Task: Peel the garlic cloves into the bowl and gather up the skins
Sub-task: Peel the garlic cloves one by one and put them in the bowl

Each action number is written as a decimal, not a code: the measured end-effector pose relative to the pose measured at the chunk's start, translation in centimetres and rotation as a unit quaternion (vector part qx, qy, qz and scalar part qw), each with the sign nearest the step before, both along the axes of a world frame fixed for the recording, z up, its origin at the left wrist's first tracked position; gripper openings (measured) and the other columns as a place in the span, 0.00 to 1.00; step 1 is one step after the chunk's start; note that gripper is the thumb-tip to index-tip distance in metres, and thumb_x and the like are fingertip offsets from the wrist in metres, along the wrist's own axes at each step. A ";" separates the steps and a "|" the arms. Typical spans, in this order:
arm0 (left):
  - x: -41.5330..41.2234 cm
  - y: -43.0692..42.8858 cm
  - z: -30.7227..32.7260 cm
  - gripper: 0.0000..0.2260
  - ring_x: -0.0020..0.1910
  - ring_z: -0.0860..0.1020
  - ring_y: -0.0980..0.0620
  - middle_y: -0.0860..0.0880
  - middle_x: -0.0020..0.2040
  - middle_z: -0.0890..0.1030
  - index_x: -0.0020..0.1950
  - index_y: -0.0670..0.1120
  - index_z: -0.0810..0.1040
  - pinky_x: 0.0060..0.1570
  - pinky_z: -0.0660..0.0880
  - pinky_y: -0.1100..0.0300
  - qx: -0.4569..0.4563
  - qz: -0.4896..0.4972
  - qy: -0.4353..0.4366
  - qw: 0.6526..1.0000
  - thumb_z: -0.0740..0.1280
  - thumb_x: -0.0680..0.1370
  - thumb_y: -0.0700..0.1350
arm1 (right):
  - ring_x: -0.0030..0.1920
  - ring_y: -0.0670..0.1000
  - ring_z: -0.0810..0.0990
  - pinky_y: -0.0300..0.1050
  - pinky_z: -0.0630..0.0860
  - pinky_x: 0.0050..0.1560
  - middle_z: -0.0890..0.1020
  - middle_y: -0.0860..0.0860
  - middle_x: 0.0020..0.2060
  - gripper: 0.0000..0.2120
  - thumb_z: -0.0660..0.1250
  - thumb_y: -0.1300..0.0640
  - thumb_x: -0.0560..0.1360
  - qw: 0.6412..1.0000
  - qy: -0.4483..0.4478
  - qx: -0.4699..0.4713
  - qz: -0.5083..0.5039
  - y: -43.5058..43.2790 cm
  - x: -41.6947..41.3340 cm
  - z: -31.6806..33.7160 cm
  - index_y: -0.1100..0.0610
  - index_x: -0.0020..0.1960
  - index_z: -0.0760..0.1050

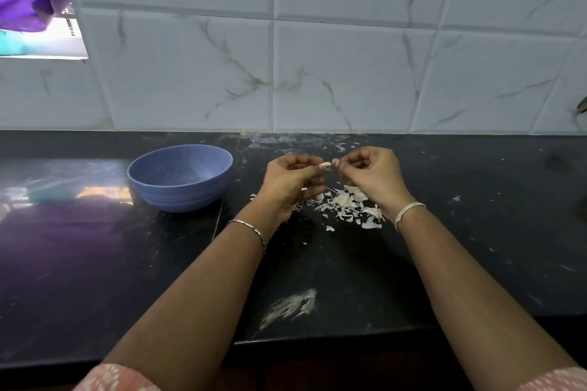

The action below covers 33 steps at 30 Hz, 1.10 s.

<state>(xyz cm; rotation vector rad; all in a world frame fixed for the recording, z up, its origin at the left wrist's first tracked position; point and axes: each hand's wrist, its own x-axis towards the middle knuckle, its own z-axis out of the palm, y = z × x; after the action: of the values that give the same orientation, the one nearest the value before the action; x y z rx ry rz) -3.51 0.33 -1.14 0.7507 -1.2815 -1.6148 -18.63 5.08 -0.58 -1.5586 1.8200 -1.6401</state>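
Head view: we see a black stone countertop (476, 232), dusty, with a white smear (290, 306) near the front edge and a marble-look tiled wall (349, 57) behind. The left hand (292, 181) pinches a garlic clove (325, 165). The right hand (371, 174), fingers curled, pinches the clove's other end. Both are above the skins (343, 203). A blue bowl (178, 197) sits to the left, apart from the hands.

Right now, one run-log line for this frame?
phase: peeling | left hand: pinches garlic clove | right hand: pinches its free end | skins: loose pile on counter below hands | bowl: left of hands, apart
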 end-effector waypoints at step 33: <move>0.0 -0.7 -0.7 0.05 0.35 0.82 0.56 0.44 0.39 0.82 0.45 0.41 0.82 0.37 0.79 0.65 -0.106 0.002 -0.027 0.994 0.71 0.74 0.32 | 0.40 0.48 0.84 0.46 0.82 0.48 0.86 0.50 0.37 0.03 0.76 0.58 0.71 0.993 0.104 0.040 0.036 -0.1 0.3 -0.3 0.55 0.44 0.85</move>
<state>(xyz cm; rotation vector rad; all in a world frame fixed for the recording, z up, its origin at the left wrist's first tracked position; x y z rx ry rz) -3.55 -0.33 -1.83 0.6676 -1.4621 -1.4357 -18.31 4.98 -0.88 -1.7944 1.8787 -1.3999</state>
